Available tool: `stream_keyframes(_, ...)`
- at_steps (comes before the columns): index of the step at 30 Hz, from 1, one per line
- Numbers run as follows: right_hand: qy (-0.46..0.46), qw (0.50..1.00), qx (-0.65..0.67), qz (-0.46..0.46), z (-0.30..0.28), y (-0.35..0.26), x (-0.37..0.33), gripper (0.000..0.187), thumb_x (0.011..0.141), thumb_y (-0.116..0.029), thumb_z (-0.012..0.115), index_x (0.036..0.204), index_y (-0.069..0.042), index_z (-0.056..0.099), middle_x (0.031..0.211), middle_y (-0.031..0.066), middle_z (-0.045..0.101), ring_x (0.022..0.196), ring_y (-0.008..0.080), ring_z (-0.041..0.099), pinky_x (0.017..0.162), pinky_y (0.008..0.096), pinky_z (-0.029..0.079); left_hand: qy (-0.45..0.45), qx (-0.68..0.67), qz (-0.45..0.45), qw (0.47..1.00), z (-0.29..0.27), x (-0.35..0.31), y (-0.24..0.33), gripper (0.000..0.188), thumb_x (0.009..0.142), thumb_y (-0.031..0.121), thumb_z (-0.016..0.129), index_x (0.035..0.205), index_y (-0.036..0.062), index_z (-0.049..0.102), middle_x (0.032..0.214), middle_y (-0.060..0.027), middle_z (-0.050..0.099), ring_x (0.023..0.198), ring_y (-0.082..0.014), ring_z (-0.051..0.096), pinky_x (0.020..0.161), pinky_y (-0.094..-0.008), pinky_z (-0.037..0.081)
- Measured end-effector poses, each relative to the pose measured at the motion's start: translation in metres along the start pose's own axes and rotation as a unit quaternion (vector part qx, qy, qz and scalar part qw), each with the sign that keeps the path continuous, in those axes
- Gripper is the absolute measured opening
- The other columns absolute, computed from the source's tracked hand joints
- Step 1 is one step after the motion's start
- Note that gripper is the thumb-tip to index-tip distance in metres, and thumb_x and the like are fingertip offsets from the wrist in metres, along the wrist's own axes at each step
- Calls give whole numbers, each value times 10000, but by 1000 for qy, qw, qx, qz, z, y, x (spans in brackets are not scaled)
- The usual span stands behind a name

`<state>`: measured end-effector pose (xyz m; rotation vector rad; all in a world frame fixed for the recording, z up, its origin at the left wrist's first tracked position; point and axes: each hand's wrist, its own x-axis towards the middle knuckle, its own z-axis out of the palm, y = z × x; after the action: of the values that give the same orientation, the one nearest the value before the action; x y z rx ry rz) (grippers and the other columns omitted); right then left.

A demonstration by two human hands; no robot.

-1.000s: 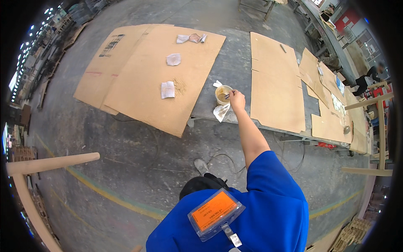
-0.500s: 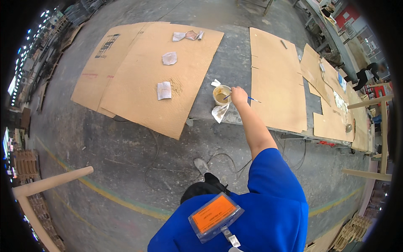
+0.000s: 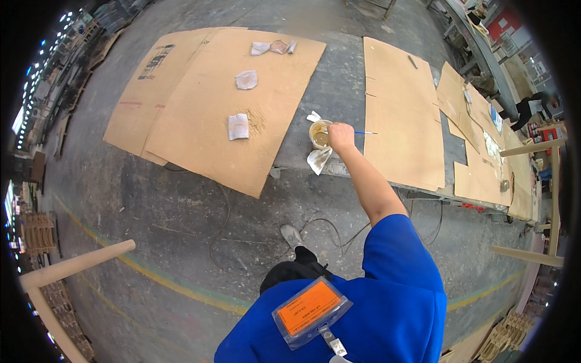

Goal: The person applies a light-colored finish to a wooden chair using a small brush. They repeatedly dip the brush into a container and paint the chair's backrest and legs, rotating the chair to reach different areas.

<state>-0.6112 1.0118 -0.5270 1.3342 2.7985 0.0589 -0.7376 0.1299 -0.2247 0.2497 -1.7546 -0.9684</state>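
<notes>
My right hand (image 3: 341,137) is closed around a thin paintbrush with a blue handle (image 3: 365,132), at the near edge of the table. The handle sticks out to the right of my fist, and the brush's other end lies over a clear plastic cup (image 3: 313,140). Brownish liquid shows inside the cup. Against the cup's near side rests a crumpled white paper (image 3: 318,161), and a smaller white scrap (image 3: 314,116) lies just behind it. My left hand is out of view.
Cardboard sheets (image 3: 200,109) with several whitish cloth pads (image 3: 238,126) spread to the left. Another cardboard sheet (image 3: 399,115) covers the table to the right. Wooden frames (image 3: 78,263) stand at both sides. A person (image 3: 535,109) is at the far right; cables cross the floor.
My right hand has shifted slightly left and down, closer over the cup. The brush handle, slanted down to the right before, now lies nearly level.
</notes>
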Motion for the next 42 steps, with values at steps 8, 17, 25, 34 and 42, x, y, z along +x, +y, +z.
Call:
stream_keyframes(8, 21, 997, 65, 47, -4, -1, 3, 144, 862, -218, 712, 921, -146, 821, 935, 158, 784, 880, 360, 765, 767, 472, 608, 0, -2, -7, 1000, -1, -2, -1, 515, 1114, 405, 486, 1302, -51, 631, 1182, -203, 670, 1044, -303, 641, 927, -420, 515)
stream_keyframes(17, 82, 975, 172, 114, -14, 8, -3, 273, 903, -347, 736, 1002, -105, 812, 1002, 197, 751, 1003, 373, 746, 856, 484, 596, -1, 1, -16, 1000, -1, -5, -4, 530, 1110, 426, 480, 1298, -49, 624, 1166, -198, 662, 1033, -299, 635, 920, -416, 513)
stream_keyframes(25, 335, 841, 387, 174, -56, 47, -4, 356, 1081, -312, 524, 1060, -53, 767, 1071, 245, 701, 998, 444, 709, 858, 511, 545, -1, 2, -21, 1000, 4, -10, -4, 544, 1107, 444, 475, 1295, -47, 617, 1153, -192, 655, 1024, -295, 629, 914, -413, 511)
stream_keyframes(34, 84, 907, 357, 208, 4, 13, 0, 376, 1069, -357, 550, 1102, -42, 752, 1071, 233, 755, 1036, 456, 706, 900, 536, 548, 4, 2, -32, 999, 1, -15, -4, 560, 1103, 465, 470, 1291, -44, 610, 1138, -186, 648, 1013, -291, 623, 908, -409, 510)
stream_keyframes(42, 119, 893, 386, 198, 25, 21, -9, 368, 1070, -340, 553, 1069, -25, 743, 977, 201, 760, 914, 389, 727, 814, 482, 563, -2, 5, -30, 1000, 3, -15, 0, 575, 1099, 483, 465, 1288, -42, 603, 1124, -181, 641, 1004, -287, 618, 902, -406, 508)
